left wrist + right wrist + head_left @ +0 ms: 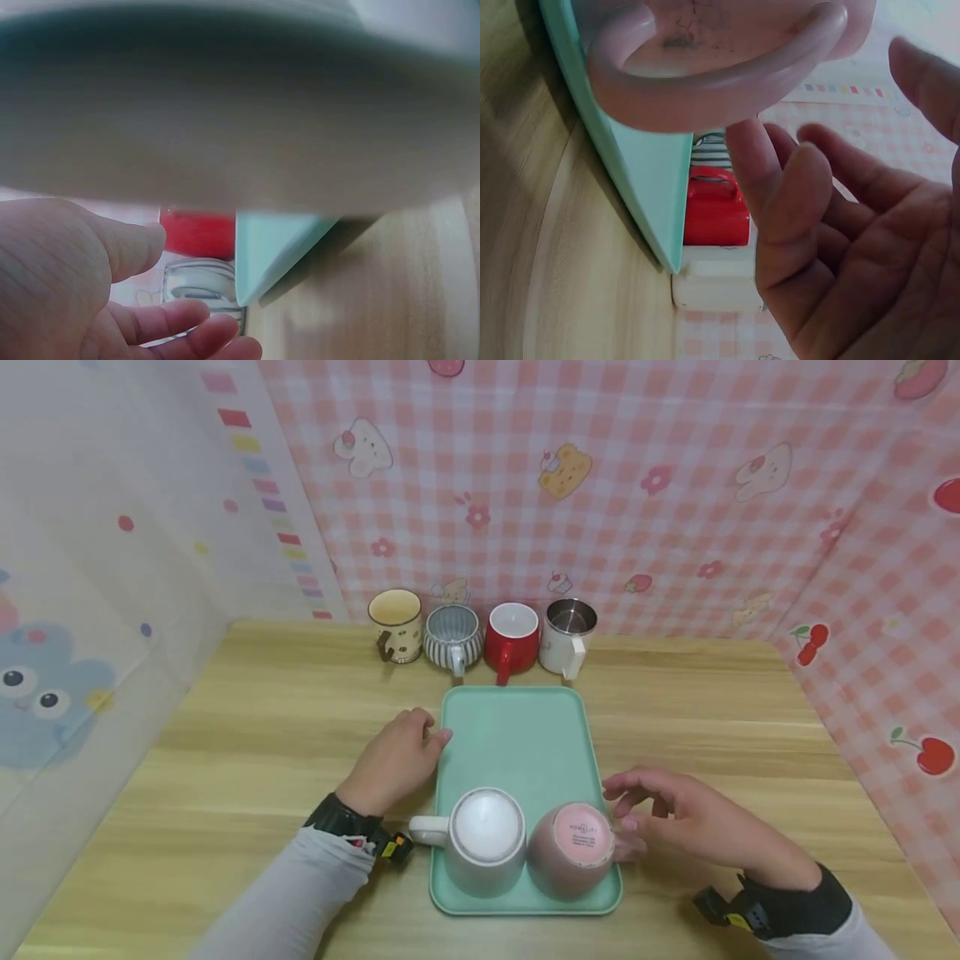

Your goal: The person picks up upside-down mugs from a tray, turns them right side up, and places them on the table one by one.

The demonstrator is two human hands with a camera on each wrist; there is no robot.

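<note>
my left hand (392,762) and right hand (682,812): fingers loosely bent, empty; stray brush could knock pink mug (562,870) into white mug (486,827).

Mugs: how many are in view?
6: overturned pale mug and pink mug on the tray; beyond it, left to right, spotted mug, striped mug, red mug, metal-lined mug.

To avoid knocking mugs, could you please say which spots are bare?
Bare: the tray beyond the pale mug and pink mug; the table left of the left hand. Crowded: the tray's near end; the back mug row.
</note>
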